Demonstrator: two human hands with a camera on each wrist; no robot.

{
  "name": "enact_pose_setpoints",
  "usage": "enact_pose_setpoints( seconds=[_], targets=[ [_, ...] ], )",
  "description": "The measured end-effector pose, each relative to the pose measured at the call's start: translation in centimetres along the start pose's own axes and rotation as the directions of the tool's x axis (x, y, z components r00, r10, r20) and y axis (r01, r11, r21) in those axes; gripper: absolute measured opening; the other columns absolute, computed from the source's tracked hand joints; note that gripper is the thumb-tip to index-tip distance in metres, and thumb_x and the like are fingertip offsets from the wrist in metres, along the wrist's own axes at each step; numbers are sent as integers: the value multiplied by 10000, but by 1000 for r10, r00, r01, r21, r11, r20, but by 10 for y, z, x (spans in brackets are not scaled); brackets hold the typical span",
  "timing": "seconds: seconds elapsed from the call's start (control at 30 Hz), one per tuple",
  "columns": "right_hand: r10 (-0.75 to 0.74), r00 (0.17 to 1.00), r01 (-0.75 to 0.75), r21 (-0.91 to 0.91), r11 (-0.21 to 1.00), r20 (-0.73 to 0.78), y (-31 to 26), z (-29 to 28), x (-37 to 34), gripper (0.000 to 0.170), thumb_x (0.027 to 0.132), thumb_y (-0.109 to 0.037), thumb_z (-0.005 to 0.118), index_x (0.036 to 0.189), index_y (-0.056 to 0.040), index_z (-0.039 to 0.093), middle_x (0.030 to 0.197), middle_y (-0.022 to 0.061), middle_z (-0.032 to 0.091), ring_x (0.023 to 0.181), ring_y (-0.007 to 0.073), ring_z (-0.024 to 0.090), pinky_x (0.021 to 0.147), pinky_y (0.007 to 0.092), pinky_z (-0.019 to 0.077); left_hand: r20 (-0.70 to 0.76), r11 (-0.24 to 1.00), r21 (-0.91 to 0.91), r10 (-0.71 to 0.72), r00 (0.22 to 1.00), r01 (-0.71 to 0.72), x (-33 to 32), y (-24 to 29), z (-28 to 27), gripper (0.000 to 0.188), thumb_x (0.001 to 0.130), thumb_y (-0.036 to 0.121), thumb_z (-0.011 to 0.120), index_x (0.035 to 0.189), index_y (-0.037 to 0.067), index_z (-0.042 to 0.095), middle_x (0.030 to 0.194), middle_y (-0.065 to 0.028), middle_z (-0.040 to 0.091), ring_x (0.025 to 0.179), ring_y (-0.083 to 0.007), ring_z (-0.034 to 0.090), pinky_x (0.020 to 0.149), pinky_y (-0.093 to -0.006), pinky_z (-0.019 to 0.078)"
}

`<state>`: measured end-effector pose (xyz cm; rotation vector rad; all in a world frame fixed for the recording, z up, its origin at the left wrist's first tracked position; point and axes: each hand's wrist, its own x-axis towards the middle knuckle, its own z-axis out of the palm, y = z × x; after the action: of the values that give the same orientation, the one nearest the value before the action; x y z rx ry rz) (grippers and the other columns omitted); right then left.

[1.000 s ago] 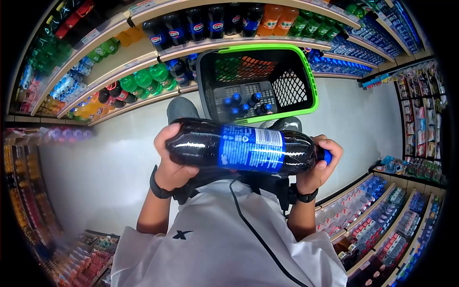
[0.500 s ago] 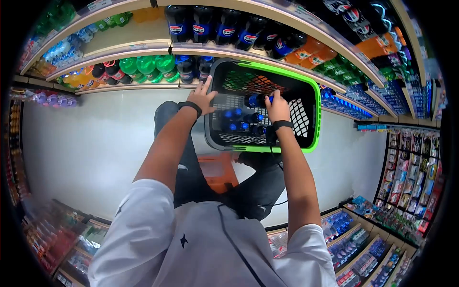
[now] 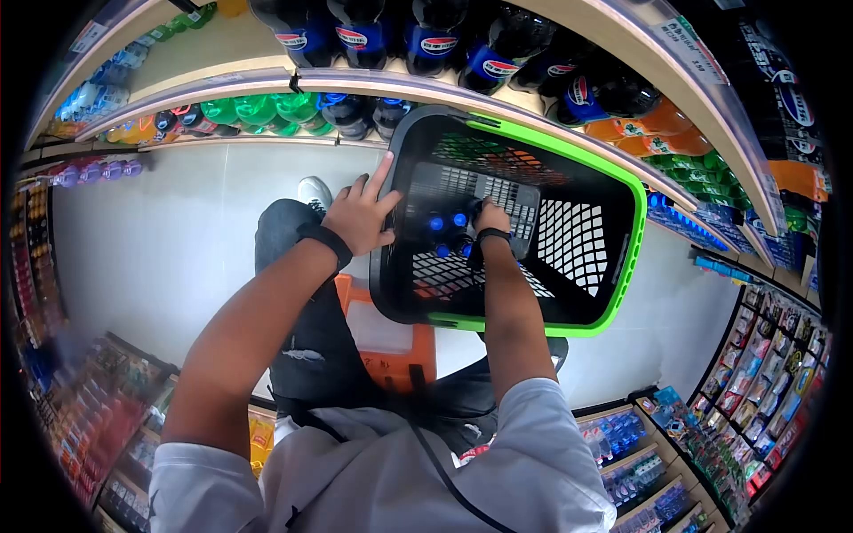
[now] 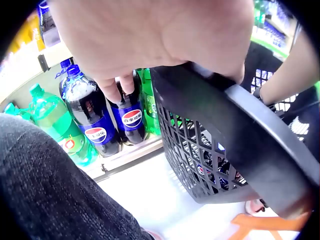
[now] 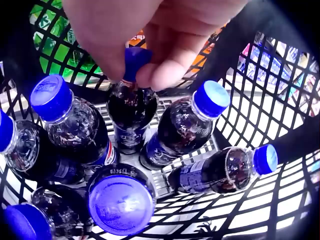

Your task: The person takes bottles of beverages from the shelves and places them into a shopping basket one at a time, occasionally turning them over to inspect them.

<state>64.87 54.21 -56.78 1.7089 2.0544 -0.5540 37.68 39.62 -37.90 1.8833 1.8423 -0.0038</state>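
Observation:
My right hand (image 3: 494, 217) reaches down into a black basket with a green rim (image 3: 626, 293). Thumb and fingers pinch the blue cap of a dark cola bottle (image 5: 132, 107), which stands upright on the basket floor in the right wrist view. Around it are several more blue-capped cola bottles: one (image 5: 177, 127) leans close beside it, another (image 5: 215, 172) lies tilted to the right, and one (image 5: 122, 200) has its cap toward the camera. My left hand (image 3: 358, 216) rests at the basket's left rim with fingers spread; its palm lies over the black rim (image 4: 240, 115) in the left wrist view.
Behind the basket, shelves hold large cola bottles (image 3: 431, 40), orange drinks (image 3: 662, 129) and green bottles (image 3: 253, 108). An orange stool (image 3: 413, 355) stands between the knees. More stocked shelves (image 3: 622, 435) are at the lower right, and hanging packets (image 3: 764, 382) at the far right.
Both hands held a cola bottle sideways before the chest. Then the right hand brought a bottle into the basket, now lower among the others, while the left moved to the rim. The view shifted closer.

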Motion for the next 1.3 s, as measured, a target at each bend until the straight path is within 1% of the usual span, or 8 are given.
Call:
enact_pose_setpoints(
  seconds=[0.23,0.4,0.6,0.73,0.87,1.0,1.03,1.3],
  targets=[
    [55,998,-55,-4,998,3,12,-40,-20,362,880,-238,604,1220,-118,571,1036,231,683,978,420,667,836,484,552,27,999,-35,-26,999,27,0,0,1,617,767,352,768,1307,195,515,1624,-179,-13,1211,-424,522,949,-483,489],
    [-165,943,188,54,981,-289,47,-132,-79,408,834,-281,677,1189,-108,572,1032,217,674,936,398,665,779,488,544,23,994,36,-104,994,103,1,6,6,647,770,361,758,1335,199,487,1626,-166,-21,1145,-391,569,914,-483,511],
    [-193,586,406,79,911,-787,89,-341,-225,477,833,-294,687,1213,-35,563,1091,170,663,1017,350,641,879,432,512,-60,999,8,-44,997,45,24,-22,46,730,690,421,793,1316,152,532,1607,-245,-98,1103,-453,597,938,-488,503],
    [-219,309,381,-90,920,-926,77,-469,-319,458,847,-262,689,1217,-28,554,1091,177,657,1032,335,636,903,421,504,87,990,-5,-138,987,138,31,-13,33,668,736,478,775,1290,190,540,1607,-178,-195,1192,-397,552,950,-494,480],
    [-107,104,647,-14,762,-989,46,-600,-367,453,874,-202,677,1250,-8,516,1152,144,611,932,218,630,819,335,521,134,989,-43,-133,982,139,40,-15,33,652,738,502,764,1279,207,551,1592,-183,-244,1219,-408,545,994,-468,469],
    [-89,-21,559,-86,824,-996,9,-720,-371,538,858,-271,664,1295,3,510,1236,200,556,987,282,632,901,381,498,130,989,-63,-125,984,134,38,-16,32,558,739,483,760,1193,203,598,1587,-199,-244,1205,-413,555,996,-453,472],
    [-177,-184,356,-233,905,-967,15,-751,-352,543,842,-291,655,1282,0,527,1245,223,550,1047,359,609,942,413,480,152,985,-83,-138,979,152,42,-14,33,552,735,477,764,1187,205,602,1587,-206,-240,1204,-413,555,994,-451,473],
    [179,47,35,181,983,-983,-16,-851,-323,677,855,-455,607,1432,-136,456,1386,298,443,1222,431,538,1004,464,470,56,958,-281,-48,997,62,50,-43,97,685,810,365,738,1414,201,461,1633,-160,38,1361,-430,378,1067,-512,404]
  ],
)
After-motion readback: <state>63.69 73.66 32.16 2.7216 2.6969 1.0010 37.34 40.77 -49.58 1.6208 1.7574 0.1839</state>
